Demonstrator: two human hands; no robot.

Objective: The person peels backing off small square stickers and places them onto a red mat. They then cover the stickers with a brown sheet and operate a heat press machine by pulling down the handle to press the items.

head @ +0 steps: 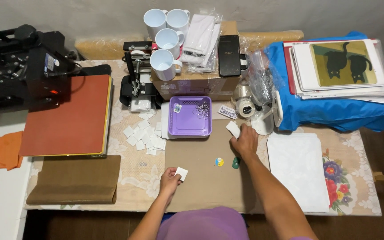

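Near the front edge of the table [134,178], the left hand [170,180] pinches a small white square [182,173] between thumb and fingertips. Farther in, the right hand [244,141] grips another white piece [233,129] at its fingertips, beside the purple tray [190,118].

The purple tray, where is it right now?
In the head view, the purple tray sits mid-table, beside the scattered white squares, just up-left of the right hand.
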